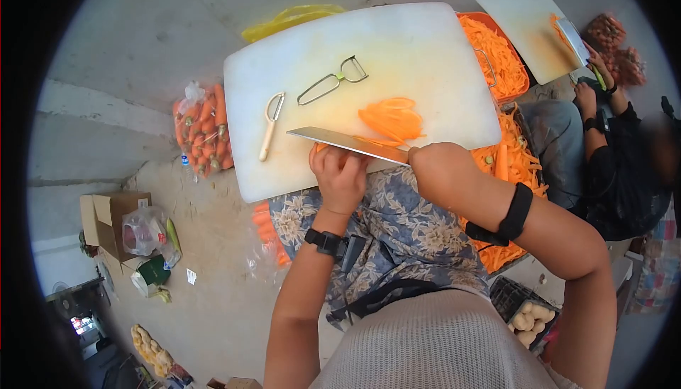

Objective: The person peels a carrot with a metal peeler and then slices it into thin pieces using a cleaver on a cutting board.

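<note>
My right hand (443,170) is wrapped round the handle of a wide knife (344,140), whose blade points left across the near part of the white cutting board (284,62). Just below the blade, my left hand (339,178) presses with bent fingers on a carrot, mostly hidden under them; a bit of orange shows by the thumb. Thin carrot slices (392,118) lie fanned out behind the blade. A peeler with a pale handle (272,125) rests at the board's left, and a metal-framed peeler (332,80) lies near its middle.
Carrot shreds fill a red tray (526,84) and spread over another container (514,144) right of my legs. Bagged carrots (206,130) stand left of the board. A co-worker (613,169) cuts at a second board (528,30). A cardboard box (113,222) is on the floor.
</note>
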`<state>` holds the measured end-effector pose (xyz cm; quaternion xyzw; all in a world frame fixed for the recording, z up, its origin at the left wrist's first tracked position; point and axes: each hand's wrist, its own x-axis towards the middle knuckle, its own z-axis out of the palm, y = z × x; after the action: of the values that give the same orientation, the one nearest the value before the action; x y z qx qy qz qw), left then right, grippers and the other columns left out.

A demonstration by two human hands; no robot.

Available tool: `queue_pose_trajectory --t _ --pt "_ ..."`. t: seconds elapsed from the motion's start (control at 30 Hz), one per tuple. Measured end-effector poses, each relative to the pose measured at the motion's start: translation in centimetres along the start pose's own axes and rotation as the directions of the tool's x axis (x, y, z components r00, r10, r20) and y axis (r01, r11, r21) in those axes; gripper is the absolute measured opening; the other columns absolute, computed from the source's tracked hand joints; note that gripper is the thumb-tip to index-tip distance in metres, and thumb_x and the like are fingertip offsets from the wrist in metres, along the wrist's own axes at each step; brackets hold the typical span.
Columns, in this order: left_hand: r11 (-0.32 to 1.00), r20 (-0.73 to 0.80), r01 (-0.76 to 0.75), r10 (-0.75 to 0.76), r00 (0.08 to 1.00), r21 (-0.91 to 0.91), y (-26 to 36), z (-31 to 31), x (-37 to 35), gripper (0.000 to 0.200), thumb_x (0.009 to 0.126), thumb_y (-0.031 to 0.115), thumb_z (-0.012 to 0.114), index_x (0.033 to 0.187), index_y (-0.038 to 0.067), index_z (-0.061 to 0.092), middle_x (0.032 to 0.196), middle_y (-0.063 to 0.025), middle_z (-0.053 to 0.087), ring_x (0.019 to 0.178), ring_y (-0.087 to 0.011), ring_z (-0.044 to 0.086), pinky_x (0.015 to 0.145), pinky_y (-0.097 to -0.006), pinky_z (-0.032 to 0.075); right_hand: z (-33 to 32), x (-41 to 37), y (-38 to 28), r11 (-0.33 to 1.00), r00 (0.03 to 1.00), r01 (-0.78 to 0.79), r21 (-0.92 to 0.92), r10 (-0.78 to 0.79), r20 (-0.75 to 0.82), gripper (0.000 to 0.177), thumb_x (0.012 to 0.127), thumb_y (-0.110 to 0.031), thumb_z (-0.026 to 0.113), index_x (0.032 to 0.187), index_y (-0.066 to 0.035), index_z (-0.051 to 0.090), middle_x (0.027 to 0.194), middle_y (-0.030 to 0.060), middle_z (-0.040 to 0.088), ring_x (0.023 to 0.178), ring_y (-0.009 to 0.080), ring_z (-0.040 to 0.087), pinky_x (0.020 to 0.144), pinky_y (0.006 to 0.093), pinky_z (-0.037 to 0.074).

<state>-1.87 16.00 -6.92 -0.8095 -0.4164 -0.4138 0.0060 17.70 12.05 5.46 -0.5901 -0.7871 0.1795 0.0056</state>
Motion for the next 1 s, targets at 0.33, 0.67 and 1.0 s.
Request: queue_pose_trajectory --t 0.33,0.67,1.0 --pt "0.999 -0.027 0.023 -0.024 0.999 -0.023 0.2 0.0 0.0 0.022 0.069 0.016 0.076 0.088 0.013 0.067 0.104 -0.0054 0.056 0.103 -0.0277 0.048 0.098 -0.0539 0.035 -0.2 1.2 -0.5 0.99 0.978 -0.14 -0.003 0.138 0.155 0.008 0.073 -0.006 0.06 0.077 -0.002 0.066 0.072 0.0181 0.066 0.068 0.0333 0.067 0.06 0.0419 0.054" --pt "1.0 -0.029 0.015 -0.015 0.999 0.024 0.5 0.0 0.1 0.016 0.074 0.015 0.071 0.088 0.01 0.066 0.1 -0.007 0.054 0.101 -0.0303 0.048 0.098 -0.053 0.035 0.0 1.6 -1.0 0.995 0.992 -0.095 -0.027 0.097 0.078 0.012 0.072 -0.007 0.062 0.081 -0.002 0.069 0.078 0.0179 0.067 0.074 0.0328 0.068 0.066 0.0415 0.055" --pt "0.997 0.005 -0.071 0.071 0.997 0.028 0.1 -0.2 0.4 0.027 0.073 0.01 0.073 0.097 0.004 0.061 0.105 -0.0134 0.052 0.103 -0.0365 0.045 0.093 -0.0488 0.037 0.3 1.7 -1.0 0.988 0.987 -0.149 -0.035 0.151 0.062 0.015 0.076 -0.01 0.061 0.086 -0.004 0.071 0.085 0.0162 0.07 0.082 0.0305 0.069 0.069 0.0392 0.055"
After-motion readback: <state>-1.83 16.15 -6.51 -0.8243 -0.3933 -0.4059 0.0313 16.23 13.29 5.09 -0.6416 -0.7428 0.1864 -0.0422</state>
